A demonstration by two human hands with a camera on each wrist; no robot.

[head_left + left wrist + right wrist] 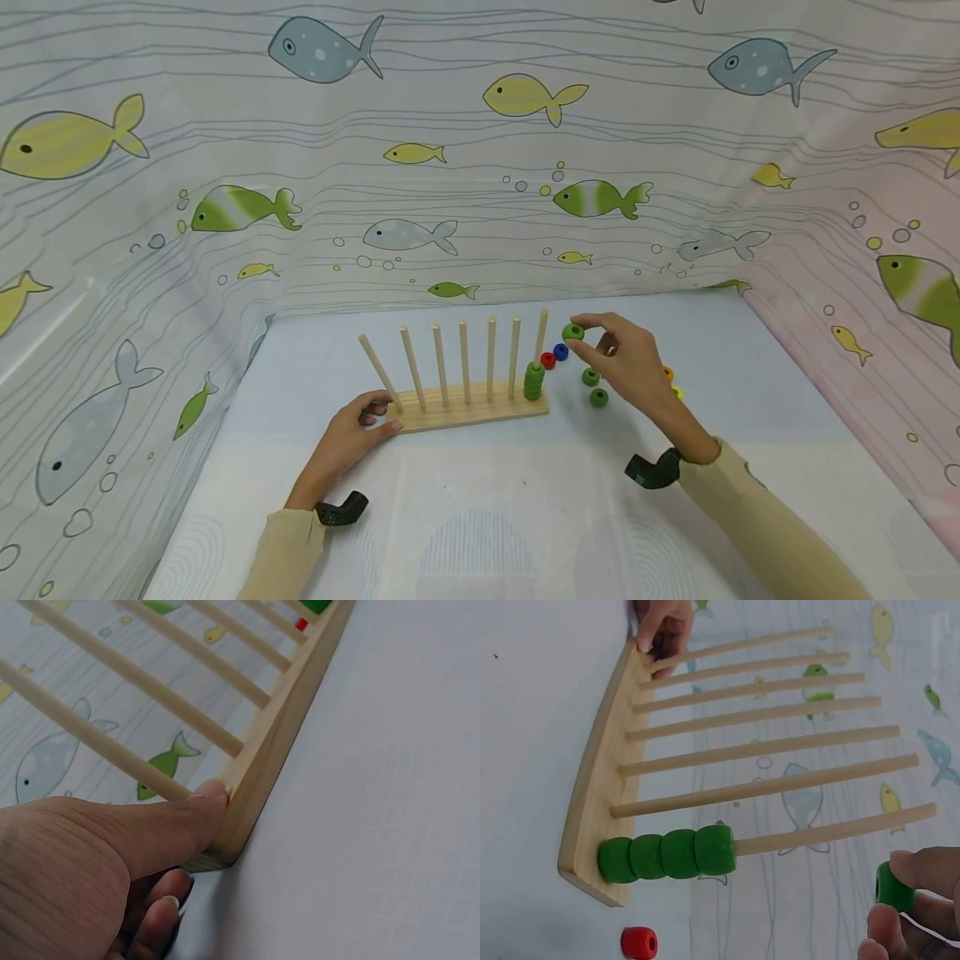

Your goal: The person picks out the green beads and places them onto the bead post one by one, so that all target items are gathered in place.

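Note:
A wooden peg rack with several upright pegs stands on the table. My left hand grips its left end, the thumb on top of the base in the left wrist view. Stacked green beads sit at the bottom of the rightmost peg. Between thumb and fingers, my right hand pinches another green bead. That bead is held near the top of the rightmost peg, to its right and apart from it.
Right of the rack lie a red bead, a blue bead and two loose green beads. An orange bead and a yellow bead are partly hidden behind the right hand. A fish-patterned sheet surrounds the table.

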